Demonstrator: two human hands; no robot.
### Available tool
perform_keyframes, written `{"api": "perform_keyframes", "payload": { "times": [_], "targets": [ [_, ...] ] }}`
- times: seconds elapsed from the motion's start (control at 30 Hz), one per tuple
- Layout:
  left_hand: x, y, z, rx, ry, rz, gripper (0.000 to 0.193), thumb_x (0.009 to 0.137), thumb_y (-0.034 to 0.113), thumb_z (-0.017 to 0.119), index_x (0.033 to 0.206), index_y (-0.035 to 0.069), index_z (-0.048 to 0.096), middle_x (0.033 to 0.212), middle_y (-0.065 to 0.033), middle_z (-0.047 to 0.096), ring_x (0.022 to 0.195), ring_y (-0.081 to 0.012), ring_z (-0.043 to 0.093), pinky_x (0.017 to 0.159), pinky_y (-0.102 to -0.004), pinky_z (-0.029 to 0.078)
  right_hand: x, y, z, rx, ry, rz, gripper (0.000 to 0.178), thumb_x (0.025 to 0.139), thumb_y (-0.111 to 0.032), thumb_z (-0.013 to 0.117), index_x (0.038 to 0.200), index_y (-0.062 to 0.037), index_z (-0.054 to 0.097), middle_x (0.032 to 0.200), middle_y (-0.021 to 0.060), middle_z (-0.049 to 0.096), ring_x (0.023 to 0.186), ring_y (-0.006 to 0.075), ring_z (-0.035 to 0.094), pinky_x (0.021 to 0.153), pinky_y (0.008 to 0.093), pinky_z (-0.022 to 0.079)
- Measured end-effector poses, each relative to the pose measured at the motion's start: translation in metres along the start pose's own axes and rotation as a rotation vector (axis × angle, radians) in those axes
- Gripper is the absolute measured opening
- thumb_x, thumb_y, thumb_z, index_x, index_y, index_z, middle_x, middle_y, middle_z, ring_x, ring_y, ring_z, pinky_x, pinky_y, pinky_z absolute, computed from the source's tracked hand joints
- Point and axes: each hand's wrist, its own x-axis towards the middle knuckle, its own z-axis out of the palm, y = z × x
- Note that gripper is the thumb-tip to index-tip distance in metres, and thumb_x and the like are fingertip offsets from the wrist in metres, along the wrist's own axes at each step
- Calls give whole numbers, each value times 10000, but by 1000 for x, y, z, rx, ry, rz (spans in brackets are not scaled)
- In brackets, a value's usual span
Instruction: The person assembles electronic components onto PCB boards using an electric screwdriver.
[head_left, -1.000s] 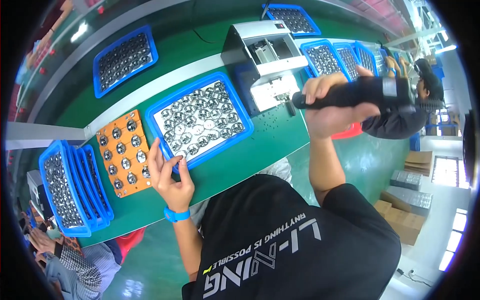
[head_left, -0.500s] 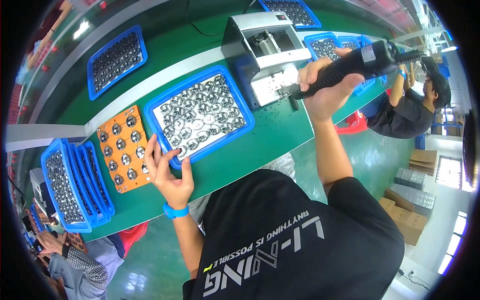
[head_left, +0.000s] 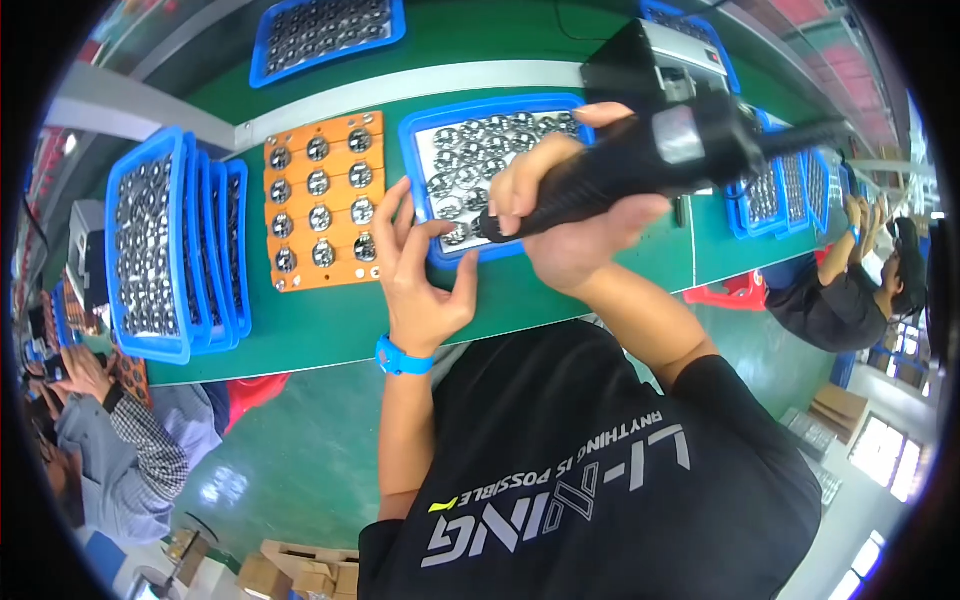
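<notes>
Positioning seemed the step: right hand [head_left: 572,252] clasped a black driver [head_left: 625,165]; left hand [head_left: 422,297], fingers parted at the blue tray [head_left: 490,104], apparently needed clearance next.

Free green tabletop [head_left: 512,300] before blue tray [head_left: 480,107], power tool [head_left: 610,172] above it, stacked trays [head_left: 183,235] left

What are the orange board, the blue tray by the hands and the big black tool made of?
Orange board: perhaps plastic sheet; flat, opaque, evenly coloured.
Blue tray: probably smooth plastic; slightly shiny, rounded rim.
Black tool: its casing looks like dull plastic, with little shine, though blur leaves that unsure.
</notes>
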Motion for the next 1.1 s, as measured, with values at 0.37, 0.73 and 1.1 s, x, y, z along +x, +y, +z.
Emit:
{"api": "perform_keyframes", "payload": {
  "times": [0.37,0.73,1.1],
  "targets": [
    [-3,0,-4,26,22,-19,202,719,-34,700,915,-67,665,1424,-279,401,1306,-452,520,1042,-473,474,-12,29,16,-66,-125,122,895,795,-883,435,1273,-147,264,668,87,534,498,196,529,525,326,484],
    [-4,-6,-4,55,53,-41,158,741,-43,678,896,-76,679,1432,-266,459,1274,-429,554,1025,-465,496,-12,44,19,49,-240,140,840,810,-765,630,1241,-116,315,690,103,563,507,185,530,533,319,480],
    [-7,-1,0,51,74,-21,156,769,-36,664,910,-103,675,1461,-297,451,1219,-440,598,964,-437,528,-14,51,19,71,-366,37,766,851,-625,710,1261,-66,384,703,73,579,557,145,542,520,264,456]
  ]
}}
